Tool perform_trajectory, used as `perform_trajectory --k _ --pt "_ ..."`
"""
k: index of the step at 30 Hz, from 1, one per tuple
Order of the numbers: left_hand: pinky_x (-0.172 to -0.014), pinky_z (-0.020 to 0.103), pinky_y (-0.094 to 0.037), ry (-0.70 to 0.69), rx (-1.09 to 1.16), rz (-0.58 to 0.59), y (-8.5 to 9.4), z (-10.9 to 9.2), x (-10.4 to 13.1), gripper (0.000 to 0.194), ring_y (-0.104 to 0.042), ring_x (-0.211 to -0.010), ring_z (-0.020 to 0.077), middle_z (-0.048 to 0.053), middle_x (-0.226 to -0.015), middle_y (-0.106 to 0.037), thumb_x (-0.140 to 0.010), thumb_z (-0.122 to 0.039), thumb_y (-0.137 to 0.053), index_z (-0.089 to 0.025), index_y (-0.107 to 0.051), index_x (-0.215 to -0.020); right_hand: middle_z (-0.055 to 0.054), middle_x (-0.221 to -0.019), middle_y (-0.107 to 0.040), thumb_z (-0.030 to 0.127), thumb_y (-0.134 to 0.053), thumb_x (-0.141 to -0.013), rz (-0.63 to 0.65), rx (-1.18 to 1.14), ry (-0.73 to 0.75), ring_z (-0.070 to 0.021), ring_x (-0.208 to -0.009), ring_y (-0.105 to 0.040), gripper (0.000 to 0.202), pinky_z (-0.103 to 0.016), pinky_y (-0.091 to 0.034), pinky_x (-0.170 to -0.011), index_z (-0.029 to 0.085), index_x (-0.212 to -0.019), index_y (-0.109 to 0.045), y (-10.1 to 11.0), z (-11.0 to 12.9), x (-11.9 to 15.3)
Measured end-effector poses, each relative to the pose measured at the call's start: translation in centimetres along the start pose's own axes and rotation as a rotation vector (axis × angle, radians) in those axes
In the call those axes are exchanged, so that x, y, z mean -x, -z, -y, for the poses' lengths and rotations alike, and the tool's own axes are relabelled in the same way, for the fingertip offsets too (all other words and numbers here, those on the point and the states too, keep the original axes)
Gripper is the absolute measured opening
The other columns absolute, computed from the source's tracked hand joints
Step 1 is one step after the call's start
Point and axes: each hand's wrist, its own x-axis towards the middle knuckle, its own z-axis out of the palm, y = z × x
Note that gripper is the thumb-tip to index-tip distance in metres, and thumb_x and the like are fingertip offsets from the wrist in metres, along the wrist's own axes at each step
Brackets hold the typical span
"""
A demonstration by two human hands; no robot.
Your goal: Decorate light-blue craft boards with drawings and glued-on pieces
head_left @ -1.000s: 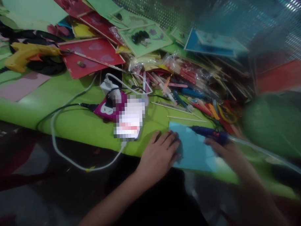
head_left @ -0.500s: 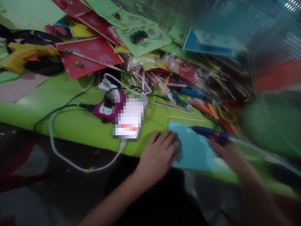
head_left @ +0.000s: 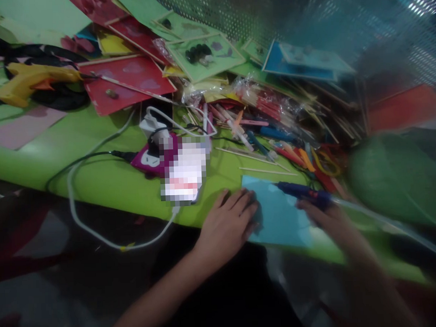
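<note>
A light blue sheet of paper [head_left: 282, 218] lies at the green table's front edge. My left hand [head_left: 230, 215] rests flat on its left side, fingers stretched out and a little apart. In my right hand [head_left: 320, 217] is a dark blue glue gun [head_left: 303, 191], held above the right part of the sheet. Its nozzle points left, over the sheet's upper area; I cannot tell whether it touches the paper. A long whitish glue stick [head_left: 380, 217] sticks out of the gun's back end.
Left of my hands lie a charging phone [head_left: 186, 172], a purple power strip [head_left: 157, 158] and a white cable [head_left: 74, 187] hanging over the edge. Behind are thin sticks [head_left: 253, 157], pens, framed cards [head_left: 207, 54] and a yellow glue gun [head_left: 32, 84]. A green rounded object [head_left: 393, 176] stands right.
The whole view has shifted slightly. Both hands, the glue gun and the blue sheet keep nearly the same places relative to one another.
</note>
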Motion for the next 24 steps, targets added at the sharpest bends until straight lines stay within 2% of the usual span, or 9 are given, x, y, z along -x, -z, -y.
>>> perform_trajectory --k 4,10,19,24 --pt "-0.122 0.051 -0.036 -0.001 0.005 0.004 0.1 0.0 0.0 0.038 -0.049 -0.146 0.0261 0.006 -0.154 -0.058 -0.105 -0.041 -0.050 -0.021 -0.064 -0.135 0.003 -0.049 -0.048 0.068 -0.069 -0.077 -0.033 0.051 0.017 -0.0130 -0.048 -0.042 0.049 -0.029 -0.036 -0.049 0.021 -0.060 -0.065 0.0 -0.2 -0.1" --pt "-0.123 0.052 -0.036 -0.005 0.005 0.000 0.2 -0.1 -0.1 0.038 -0.049 -0.146 0.0261 0.006 -0.153 -0.059 -0.105 -0.041 -0.050 -0.022 -0.064 -0.135 0.001 -0.050 -0.053 0.069 -0.066 -0.079 -0.041 0.123 0.026 -0.0150 -0.050 -0.047 0.051 -0.030 -0.038 -0.051 0.022 -0.060 -0.063 0.0 -0.6 -0.5" --pt "-0.123 0.052 -0.034 -0.001 0.006 0.003 -0.1 0.0 -0.1 0.039 -0.049 -0.146 0.0261 0.005 -0.155 -0.057 -0.106 -0.042 -0.049 -0.022 -0.063 -0.137 0.000 -0.046 -0.051 0.077 -0.062 -0.076 -0.081 0.227 0.048 -0.0163 -0.047 -0.047 0.060 -0.032 -0.035 -0.051 0.024 -0.050 -0.052 -0.1 -1.2 -0.8" --pt "-0.123 0.052 -0.034 0.001 0.013 0.001 0.0 0.0 0.0 0.038 -0.049 -0.146 0.0262 0.005 -0.154 -0.058 -0.105 -0.041 -0.051 -0.022 -0.063 -0.136 -0.001 -0.047 -0.051 0.076 -0.063 -0.076 -0.075 0.222 0.063 -0.0169 -0.048 -0.049 0.059 -0.032 -0.036 -0.050 0.024 -0.050 -0.054 -0.1 -1.2 -0.8"
